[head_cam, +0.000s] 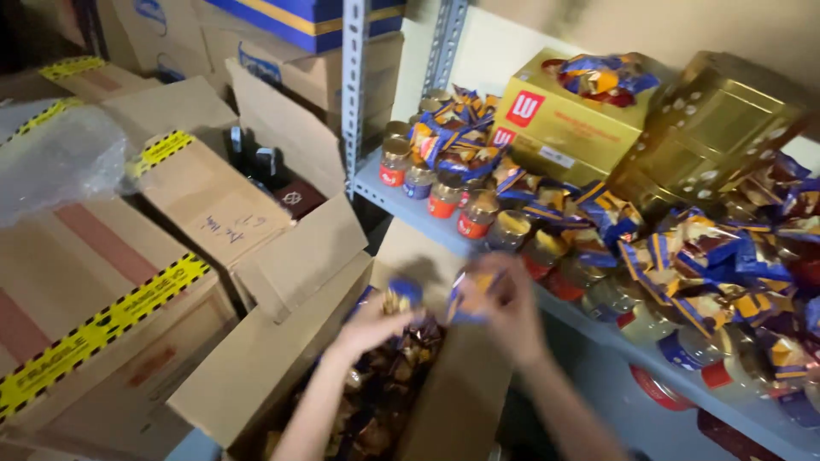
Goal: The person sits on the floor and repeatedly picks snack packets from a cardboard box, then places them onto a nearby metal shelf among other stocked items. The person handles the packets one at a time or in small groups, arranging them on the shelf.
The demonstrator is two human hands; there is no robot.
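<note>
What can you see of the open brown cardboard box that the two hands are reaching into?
The open brown cardboard box stands below the grey metal shelf, its flaps spread wide. It looks like plain corrugated card, slightly worn. Inside lie many small blue and gold wrapped packets, piled loosely. The left hand and the right hand hover over its opening, each gripping a packet. Taped boxes stand beside it.

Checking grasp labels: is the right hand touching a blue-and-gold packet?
Touching. The head view shows the right hand with fingers closed around a blue-and-gold packet above the open cardboard box, though motion blur softens the edges.
</note>
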